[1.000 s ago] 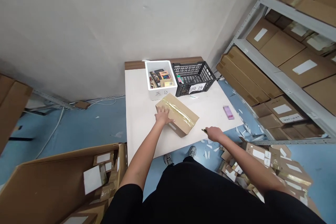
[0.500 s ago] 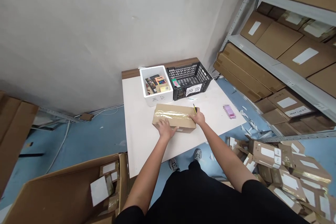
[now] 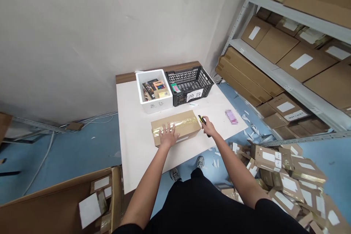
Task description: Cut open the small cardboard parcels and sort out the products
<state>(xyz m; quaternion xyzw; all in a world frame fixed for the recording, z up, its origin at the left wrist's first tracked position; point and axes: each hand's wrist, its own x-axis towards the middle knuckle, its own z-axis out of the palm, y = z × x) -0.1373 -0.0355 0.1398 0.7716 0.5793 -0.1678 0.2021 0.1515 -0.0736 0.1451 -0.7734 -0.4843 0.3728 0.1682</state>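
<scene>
A long cardboard box [image 3: 188, 126], sealed along its top with shiny tape, lies near the front of the white table [image 3: 130, 153]. My left hand [image 3: 168, 137] rests on its top toward the left end, fingers spread flat across the tape. Just off the box's right end, my right hand [image 3: 208, 127] is closed around a black and yellow utility knife [image 3: 202, 119]. The knife's tip points up and left, close to the box's upper right corner. Whether it touches the cardboard I cannot tell.
Behind the box stand a white foam bin [image 3: 157, 106] with books in it and a black plastic crate [image 3: 189, 97]. A pixelated purple item [image 3: 231, 116] lies at right. Parcels [image 3: 270, 157] heap on the floor beside a shelf [image 3: 274, 69]; a large carton [image 3: 116, 186] stands at lower left.
The box has turned a little on the table. My right hand has come off its right end and now holds the knife beside it. My left hand's fingers have spread flat over the tape.
</scene>
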